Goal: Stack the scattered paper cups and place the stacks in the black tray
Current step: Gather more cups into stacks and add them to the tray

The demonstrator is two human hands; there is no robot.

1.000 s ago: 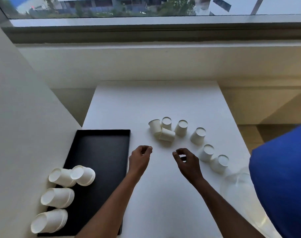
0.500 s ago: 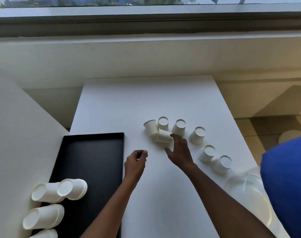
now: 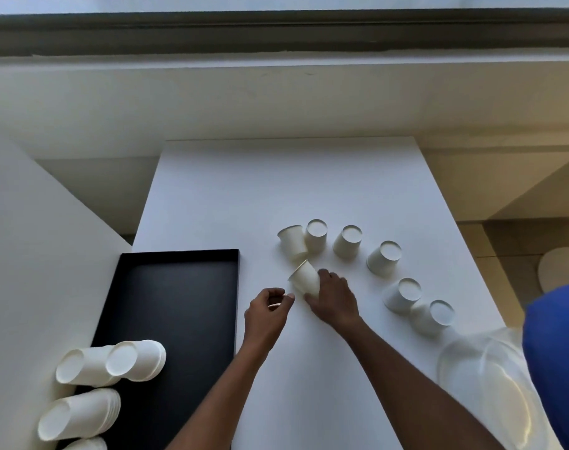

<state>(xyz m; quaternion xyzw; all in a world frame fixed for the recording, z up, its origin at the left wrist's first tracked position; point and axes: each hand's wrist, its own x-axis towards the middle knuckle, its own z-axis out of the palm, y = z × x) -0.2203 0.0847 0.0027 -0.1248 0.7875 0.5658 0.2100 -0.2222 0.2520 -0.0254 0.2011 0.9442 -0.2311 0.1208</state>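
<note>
The right hand (image 3: 333, 298), arm stretched forward, wraps its fingers round a tilted white paper cup (image 3: 304, 277). At its nine o'clock the left hand (image 3: 266, 311) curls on nothing. Six upturned white cups (image 3: 348, 241) arc from twelve to three o'clock. A flat black tray (image 3: 179, 287) holding cup stacks (image 3: 137, 360) lies at nine.

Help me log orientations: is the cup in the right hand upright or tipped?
Tipped. The cup is tilted, with its rim pointing to the far left, and the right hand grips its base end.
</note>
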